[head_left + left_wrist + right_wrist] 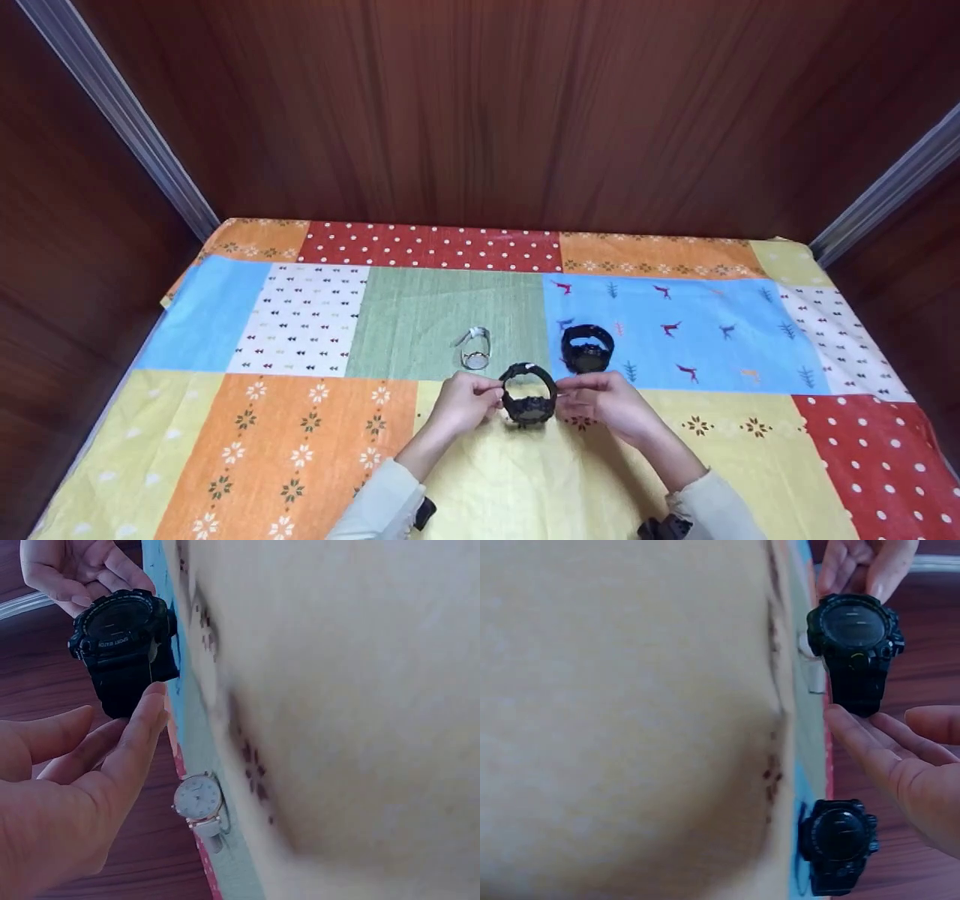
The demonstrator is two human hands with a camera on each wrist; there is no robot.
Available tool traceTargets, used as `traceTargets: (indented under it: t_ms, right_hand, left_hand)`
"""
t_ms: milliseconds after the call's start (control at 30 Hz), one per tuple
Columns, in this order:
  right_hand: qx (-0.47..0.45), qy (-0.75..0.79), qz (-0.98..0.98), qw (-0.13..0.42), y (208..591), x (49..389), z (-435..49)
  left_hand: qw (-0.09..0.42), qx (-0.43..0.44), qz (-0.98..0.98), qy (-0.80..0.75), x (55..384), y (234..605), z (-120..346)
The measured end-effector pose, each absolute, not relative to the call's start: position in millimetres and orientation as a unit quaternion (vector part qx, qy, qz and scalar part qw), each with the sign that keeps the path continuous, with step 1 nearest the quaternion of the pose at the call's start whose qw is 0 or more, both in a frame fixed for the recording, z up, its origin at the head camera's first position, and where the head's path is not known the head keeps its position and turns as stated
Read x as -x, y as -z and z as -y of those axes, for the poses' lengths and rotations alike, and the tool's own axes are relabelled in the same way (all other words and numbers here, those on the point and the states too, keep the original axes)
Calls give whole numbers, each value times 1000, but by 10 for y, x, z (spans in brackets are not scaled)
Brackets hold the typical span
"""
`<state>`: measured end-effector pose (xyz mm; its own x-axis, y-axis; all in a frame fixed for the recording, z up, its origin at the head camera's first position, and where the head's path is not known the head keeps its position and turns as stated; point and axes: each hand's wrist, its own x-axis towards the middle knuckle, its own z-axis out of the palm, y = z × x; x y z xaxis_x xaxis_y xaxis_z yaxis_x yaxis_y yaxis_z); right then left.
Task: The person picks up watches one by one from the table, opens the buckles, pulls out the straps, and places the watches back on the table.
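Note:
Between both hands is a black digital sport watch [529, 411], its strap forming a ring and its dial toward the person. The left hand [465, 403] holds it from the left with thumb and fingertips. From the right, the fingers and thumb of the right hand [609, 403] hold the other side. In the left wrist view, the left fingertips reach the dark strap [124, 686]. A second black sport watch [589, 358] stands just beyond the right hand on a blue patch. Past the left hand lies a small watch with a pale dial [475, 361] and light strap.
A patchwork cloth [300, 450] with orange, yellow, green, blue and red squares covers the table. Dark wood panels [450, 112] rise behind it and at both sides, with metal strips [127, 112] at the corners. Dark bands [664, 527] sit on the wrists.

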<state>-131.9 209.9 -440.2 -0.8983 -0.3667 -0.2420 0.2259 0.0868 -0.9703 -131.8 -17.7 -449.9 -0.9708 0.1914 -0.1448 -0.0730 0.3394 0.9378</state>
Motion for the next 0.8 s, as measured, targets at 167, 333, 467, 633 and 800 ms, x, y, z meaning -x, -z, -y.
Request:
traceTargets:
  t_ms: [167,333,467,633,800]
  right_hand:
    - [57,682,-700,204,4246,1373,-2069]
    - [69,678,-707,186,4086,1430,-2044]
    - [61,682,-707,178,3992,1453,-2025]
    - [58,687,-703,173,3938,1453,-2008]
    - [57,690,-701,171,3925,1446,-2003]
  left_hand:
    - [113,-36,-799,-589,1367,4371,203]
    - [110,-39,-780,-614,1427,4204,227]
    - [105,-34,-773,-624,1451,4098,233]
    - [96,-22,-768,-633,1452,4054,228]
    - [81,-15,-764,-640,1454,4060,216]
